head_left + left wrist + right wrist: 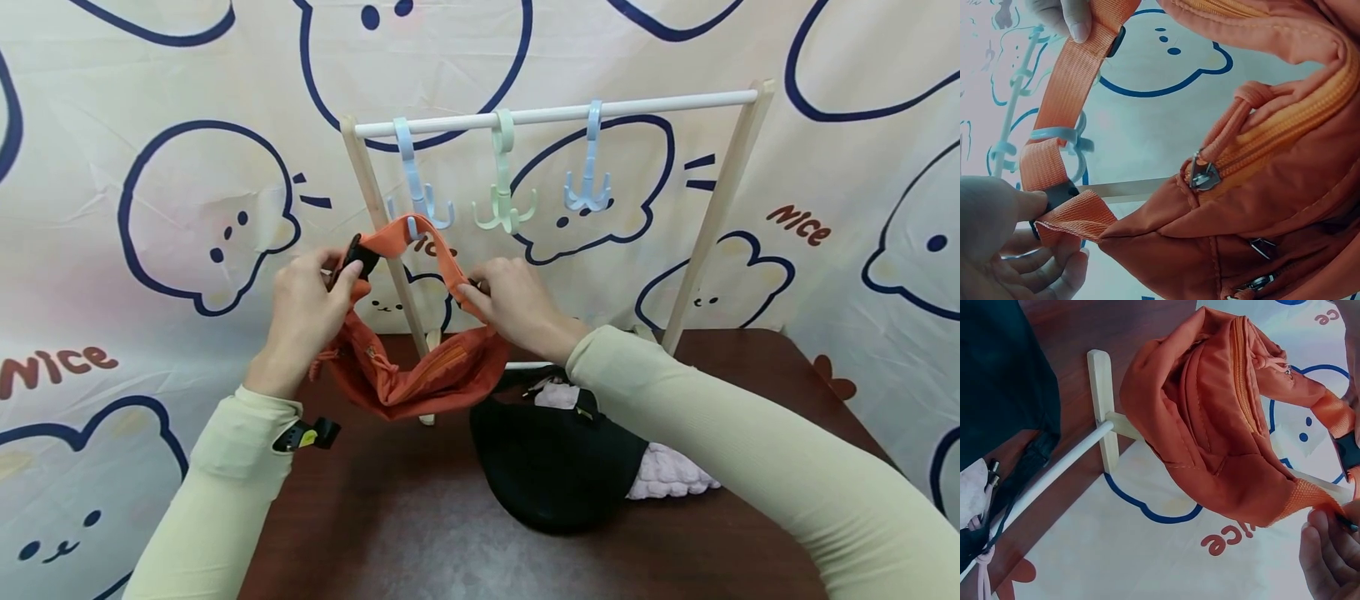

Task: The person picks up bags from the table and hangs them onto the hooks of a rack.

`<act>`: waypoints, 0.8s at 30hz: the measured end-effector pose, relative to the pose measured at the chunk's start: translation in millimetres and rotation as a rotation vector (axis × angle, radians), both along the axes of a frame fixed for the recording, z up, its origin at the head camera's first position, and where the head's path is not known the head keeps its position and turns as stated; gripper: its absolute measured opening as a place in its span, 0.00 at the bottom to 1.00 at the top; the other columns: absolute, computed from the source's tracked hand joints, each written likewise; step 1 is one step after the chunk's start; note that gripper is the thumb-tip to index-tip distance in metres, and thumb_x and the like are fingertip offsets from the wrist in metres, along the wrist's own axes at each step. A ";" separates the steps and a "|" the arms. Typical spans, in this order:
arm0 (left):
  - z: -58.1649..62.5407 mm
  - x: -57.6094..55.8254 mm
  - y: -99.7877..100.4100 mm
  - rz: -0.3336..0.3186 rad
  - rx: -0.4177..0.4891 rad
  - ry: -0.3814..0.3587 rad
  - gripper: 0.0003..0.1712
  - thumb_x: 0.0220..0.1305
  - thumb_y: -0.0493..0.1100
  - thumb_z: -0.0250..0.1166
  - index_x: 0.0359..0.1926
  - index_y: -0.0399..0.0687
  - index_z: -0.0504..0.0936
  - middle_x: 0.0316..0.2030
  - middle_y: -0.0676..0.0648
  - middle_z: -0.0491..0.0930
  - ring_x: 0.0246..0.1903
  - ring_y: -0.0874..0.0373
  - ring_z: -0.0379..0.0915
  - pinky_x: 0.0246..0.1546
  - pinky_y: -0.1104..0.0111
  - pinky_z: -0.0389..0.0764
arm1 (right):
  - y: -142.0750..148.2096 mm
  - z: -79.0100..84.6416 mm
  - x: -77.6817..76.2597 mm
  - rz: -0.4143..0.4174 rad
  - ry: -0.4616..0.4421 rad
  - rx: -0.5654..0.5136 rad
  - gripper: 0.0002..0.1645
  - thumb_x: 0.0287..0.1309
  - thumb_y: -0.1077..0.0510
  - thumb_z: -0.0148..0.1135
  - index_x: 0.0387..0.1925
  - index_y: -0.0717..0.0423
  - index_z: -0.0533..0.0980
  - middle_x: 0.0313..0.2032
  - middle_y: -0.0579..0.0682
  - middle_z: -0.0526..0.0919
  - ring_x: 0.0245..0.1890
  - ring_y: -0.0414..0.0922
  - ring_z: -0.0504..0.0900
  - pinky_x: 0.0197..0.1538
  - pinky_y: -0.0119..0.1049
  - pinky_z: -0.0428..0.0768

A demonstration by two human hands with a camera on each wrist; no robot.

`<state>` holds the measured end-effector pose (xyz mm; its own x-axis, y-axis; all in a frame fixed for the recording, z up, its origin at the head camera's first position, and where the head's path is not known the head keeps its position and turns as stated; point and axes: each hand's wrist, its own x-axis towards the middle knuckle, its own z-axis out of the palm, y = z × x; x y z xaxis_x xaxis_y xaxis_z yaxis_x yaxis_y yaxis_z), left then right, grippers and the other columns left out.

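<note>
An orange waist bag (480,371) hangs between the two hands, its zips showing in the left wrist view. My left hand (307,304) pinches the black buckle (1060,197) at one end of the strap. At the strap's other side, my right hand (517,304) grips the webbing beside a small dark fitting (1117,42). The strap (438,237) loops up to the left blue hook (412,167), where a prong crosses it. Both ends of the bag stay attached to the strap, and its body sags below the hands.
A white rail (675,104) on wooden posts also carries a green hook (502,175) and another blue hook (590,167). On the brown table (420,533) lie a black bag (555,475) and a pale lilac puffy item (667,473), under the right forearm.
</note>
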<state>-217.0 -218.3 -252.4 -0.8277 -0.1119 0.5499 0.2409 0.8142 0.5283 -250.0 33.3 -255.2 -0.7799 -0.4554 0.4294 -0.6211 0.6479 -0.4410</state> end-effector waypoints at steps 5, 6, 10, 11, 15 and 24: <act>-3.3 0.5 2.2 -0.007 -0.006 -0.026 0.20 0.75 0.48 0.59 0.55 0.36 0.82 0.45 0.34 0.84 0.36 0.44 0.81 0.34 0.64 0.75 | -0.4 -3.4 0.1 0.001 0.022 0.005 0.14 0.71 0.53 0.61 0.36 0.57 0.86 0.25 0.50 0.85 0.23 0.43 0.77 0.27 0.32 0.71; -4.1 0.6 2.6 -0.010 -0.005 -0.030 0.20 0.75 0.48 0.59 0.55 0.37 0.82 0.45 0.34 0.84 0.36 0.44 0.81 0.33 0.63 0.75 | -0.7 -4.2 0.2 0.002 0.021 0.005 0.14 0.71 0.53 0.60 0.37 0.57 0.86 0.26 0.50 0.85 0.23 0.43 0.77 0.27 0.32 0.71; -8.0 0.6 3.3 -0.016 -0.003 -0.036 0.19 0.75 0.48 0.59 0.55 0.38 0.82 0.42 0.35 0.84 0.32 0.46 0.80 0.28 0.66 0.74 | -2.2 -7.0 0.6 0.009 0.004 0.010 0.14 0.72 0.53 0.60 0.39 0.57 0.86 0.27 0.49 0.86 0.24 0.42 0.77 0.27 0.31 0.71; -8.9 0.5 3.3 -0.017 -0.005 -0.036 0.19 0.75 0.48 0.59 0.54 0.38 0.82 0.41 0.36 0.84 0.31 0.46 0.81 0.27 0.67 0.74 | -2.6 -7.7 0.5 0.009 0.000 0.011 0.13 0.72 0.54 0.60 0.39 0.57 0.86 0.26 0.49 0.86 0.24 0.42 0.77 0.27 0.31 0.71; -12.5 -1.0 3.6 -0.023 -0.023 -0.033 0.18 0.76 0.47 0.58 0.53 0.37 0.81 0.41 0.35 0.84 0.29 0.46 0.82 0.25 0.67 0.73 | -3.9 -10.2 -0.8 0.008 0.001 0.020 0.13 0.71 0.54 0.61 0.40 0.57 0.87 0.27 0.50 0.86 0.24 0.42 0.78 0.27 0.31 0.72; -17.0 -3.7 7.0 -0.021 -0.050 -0.027 0.18 0.75 0.46 0.59 0.54 0.36 0.81 0.41 0.33 0.86 0.30 0.44 0.80 0.26 0.64 0.73 | -6.4 -12.6 -0.3 0.006 -0.045 0.027 0.14 0.71 0.52 0.61 0.46 0.56 0.86 0.35 0.51 0.90 0.28 0.42 0.84 0.29 0.32 0.77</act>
<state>-220.7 -211.2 -269.4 -0.8442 -0.0675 0.5318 0.2442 0.8347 0.4936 -250.3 26.9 -267.8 -0.7951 -0.4713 0.3816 -0.6053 0.6561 -0.4507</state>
